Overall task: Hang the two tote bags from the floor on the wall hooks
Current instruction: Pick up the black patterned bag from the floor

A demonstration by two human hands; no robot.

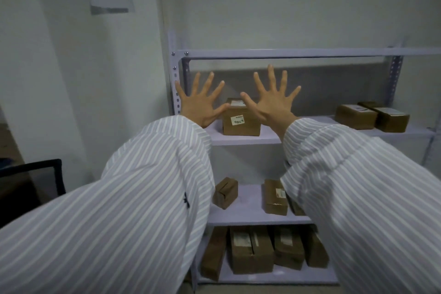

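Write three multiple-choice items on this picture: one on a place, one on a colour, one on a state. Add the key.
1. Where does the box with the handwritten label stand?
A. on the lowest shelf
B. on the shelf board seen between the hands
C. on a chair

2. What colour are the boxes in the lowest row?
A. white
B. brown
C. black

3. How are the left hand and the right hand?
A. both open, fingers spread, holding nothing
B. both gripping a bag
C. left in a fist, right open

Key:
1 B: the box sits on the board that shows between the two wrists.
2 B: they are plain brown cardboard.
3 A: all fingers are straight and fanned apart, and nothing is in either hand.
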